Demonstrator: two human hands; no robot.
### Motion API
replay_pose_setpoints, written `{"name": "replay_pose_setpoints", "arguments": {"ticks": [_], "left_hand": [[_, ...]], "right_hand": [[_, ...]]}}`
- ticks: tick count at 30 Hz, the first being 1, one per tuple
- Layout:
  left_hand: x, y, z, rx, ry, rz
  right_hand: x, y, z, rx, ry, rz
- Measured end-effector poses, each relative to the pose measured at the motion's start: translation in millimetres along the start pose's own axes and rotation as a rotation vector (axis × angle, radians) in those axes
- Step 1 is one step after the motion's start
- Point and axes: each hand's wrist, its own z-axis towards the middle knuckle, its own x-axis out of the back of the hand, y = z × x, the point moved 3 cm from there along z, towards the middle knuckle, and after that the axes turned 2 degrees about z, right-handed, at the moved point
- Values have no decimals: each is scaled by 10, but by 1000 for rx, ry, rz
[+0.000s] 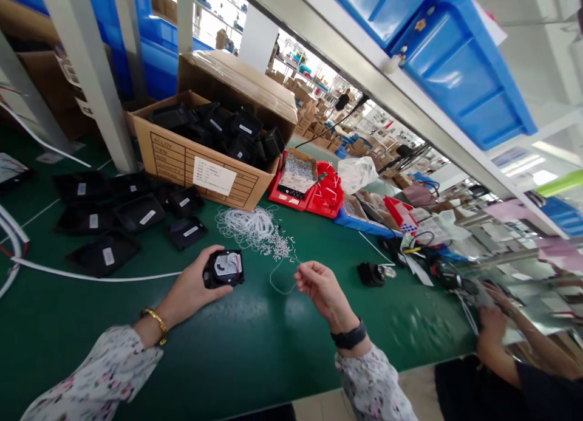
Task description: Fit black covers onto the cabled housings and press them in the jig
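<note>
A cord heap (246, 225) lies at twelve o'clock, housings (241, 135) crowd a carton (168, 160) at eleven; left grip (192, 292) clasps a casing (226, 266), right grip (322, 287) pinches a strand (285, 294).

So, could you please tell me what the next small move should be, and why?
Probably bring the thin, pale cord across to the square black housing with a white inner part: the bare right hand pinches the cord, the bare left hand holds the housing, and a gap separates them.
</note>
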Motion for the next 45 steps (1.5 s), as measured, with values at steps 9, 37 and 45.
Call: {"name": "replay_pose_setpoints", "arguments": {"ticks": [9,37,45], "left_hand": [[-24,-40,8,-6,-30,-97],[-146,82,-272,-206,-61,-225],[-134,39,-247,-214,-62,-232]], "right_hand": [[346,585,-94,115,262,-556],[-1046,-908,-639,538,-451,-563],[-1121,-801,-300,512,-384,-566]]}}
